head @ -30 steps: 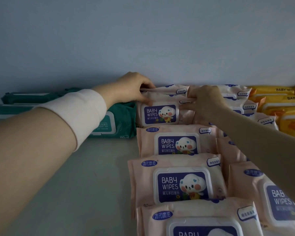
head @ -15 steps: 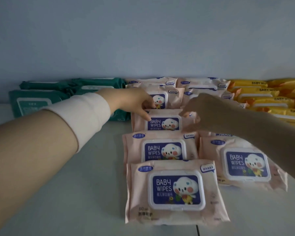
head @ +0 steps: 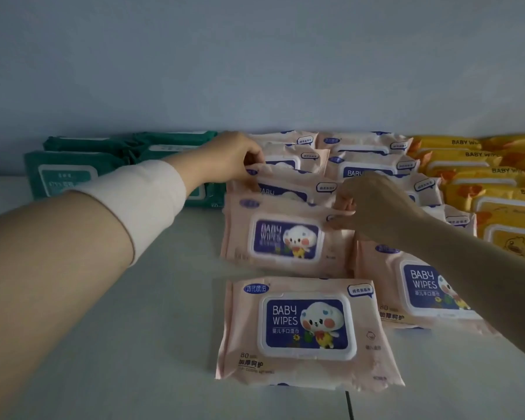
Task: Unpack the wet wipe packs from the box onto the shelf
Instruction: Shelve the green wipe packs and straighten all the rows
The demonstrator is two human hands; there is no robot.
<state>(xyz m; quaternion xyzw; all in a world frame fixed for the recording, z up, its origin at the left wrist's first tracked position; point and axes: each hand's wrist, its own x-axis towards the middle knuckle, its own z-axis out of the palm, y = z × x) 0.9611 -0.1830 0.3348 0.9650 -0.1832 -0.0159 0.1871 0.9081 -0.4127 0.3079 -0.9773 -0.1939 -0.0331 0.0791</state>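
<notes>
Pink baby wipe packs lie in two overlapping columns on the white shelf [head: 103, 328]. The front pack [head: 303, 328] lies flat and apart from the rest. Behind it is a motion-blurred pack [head: 285, 241], and a further pack [head: 288, 184] overlaps that one from behind. My left hand [head: 235, 160] pinches the top left corner of this further pack. My right hand [head: 373, 207] pinches at the right edge where these two packs meet; which of them it holds is unclear. My right forearm covers part of the right column's front pack [head: 431, 286].
Green wipe packs [head: 67, 174] are stacked at the back left, partly behind my left arm. Yellow baby wipe packs [head: 497, 189] fill the back right. A blue-grey wall closes the shelf behind. A dark seam [head: 349, 404] cuts the shelf's front edge.
Both hands have drawn back from the rear row to packs nearer the front. The view has pulled back, showing the whole front pack. The second pack is now blurred.
</notes>
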